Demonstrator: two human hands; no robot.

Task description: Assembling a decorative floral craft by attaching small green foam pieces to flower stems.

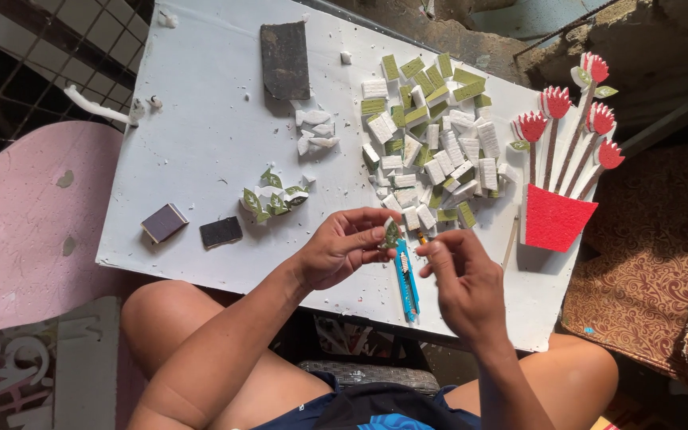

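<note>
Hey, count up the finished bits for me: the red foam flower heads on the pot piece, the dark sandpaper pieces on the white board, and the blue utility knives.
Red foam flower heads on the red foam pot piece: 5
Dark sandpaper pieces on the white board: 3
Blue utility knives: 1
Total: 9

matt foam leaf [392, 234], plastic knife [407, 280], rough sandpaper [285, 49]

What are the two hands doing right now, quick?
Left hand: closed, pinching a small green leaf-shaped foam piece.
Right hand: fingers curled near the blue utility knife; cannot tell if it holds anything.
</note>
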